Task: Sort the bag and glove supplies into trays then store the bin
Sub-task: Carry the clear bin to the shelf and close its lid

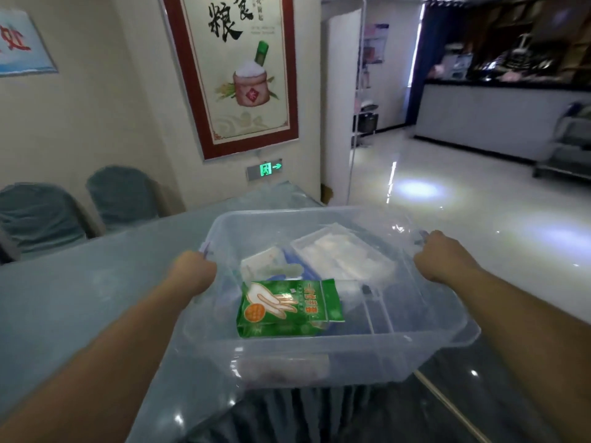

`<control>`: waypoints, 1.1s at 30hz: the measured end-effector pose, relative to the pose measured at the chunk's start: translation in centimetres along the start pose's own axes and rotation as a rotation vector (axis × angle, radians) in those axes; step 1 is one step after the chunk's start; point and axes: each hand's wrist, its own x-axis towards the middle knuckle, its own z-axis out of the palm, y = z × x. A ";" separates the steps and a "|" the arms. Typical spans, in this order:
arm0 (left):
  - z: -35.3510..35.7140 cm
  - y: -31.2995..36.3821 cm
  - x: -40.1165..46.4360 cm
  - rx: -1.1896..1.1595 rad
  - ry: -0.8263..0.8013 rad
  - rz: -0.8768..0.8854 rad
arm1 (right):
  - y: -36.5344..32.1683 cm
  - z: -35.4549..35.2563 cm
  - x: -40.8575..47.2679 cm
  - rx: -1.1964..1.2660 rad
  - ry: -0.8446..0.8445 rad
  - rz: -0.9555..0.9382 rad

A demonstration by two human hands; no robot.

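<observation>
A clear plastic bin (319, 359) is in front of me, over the near corner of a glass-topped table (96, 282); whether it rests on the glass I cannot tell. My left hand (193, 271) grips its left rim handle and my right hand (443, 255) grips the right rim handle. Inside lies a green glove packet (287, 310) near the front. Behind it sit a clear tray holding pale bags (342, 255) and a smaller pale packet (262, 262). Something blue lies under them, mostly hidden.
Two chairs in teal covers (121, 195) stand against the left wall behind the table. A dark pleated skirt (303, 417) hangs below the table edge. Shiny open floor (463, 203) stretches to the right toward a white counter (479, 116) and a metal cart (569, 145).
</observation>
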 end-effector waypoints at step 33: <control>41.7 55.8 4.7 0.043 -0.571 0.670 | 43.1 -17.6 12.8 0.144 0.408 0.820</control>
